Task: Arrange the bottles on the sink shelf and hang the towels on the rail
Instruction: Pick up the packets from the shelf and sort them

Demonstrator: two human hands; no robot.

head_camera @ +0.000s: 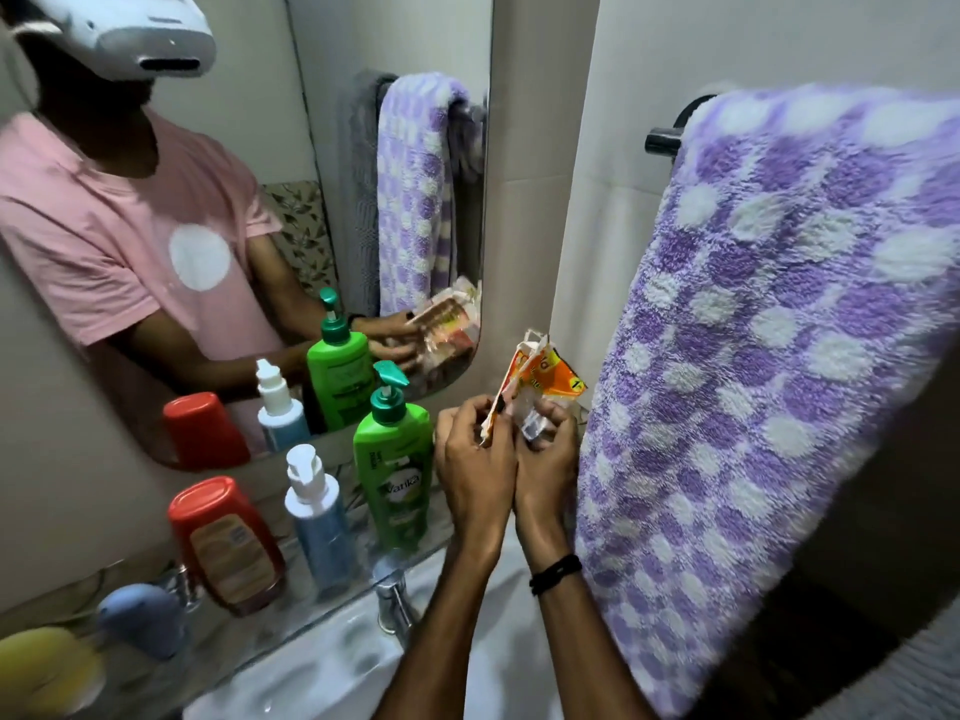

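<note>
You are standing in a home bathroom: a white sink (pixel 332 667) with a chrome tap (pixel 393 600) sits below a wall mirror (pixel 249 163) on plain tiled walls. A narrow shelf (pixel 291 610) above the sink carries a green pump bottle (pixel 393 465), a white and blue spray bottle (pixel 317 517) and a red bottle (pixel 226 543). To your right a purple and white towel (pixel 779 366) hangs over a dark rail (pixel 662 142).

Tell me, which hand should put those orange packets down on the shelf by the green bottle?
Probably the left hand. It is right beside the green bottle on the shelf, while the right hand sits against the purple towel. Both hands keep a grip on the packets now.
</note>
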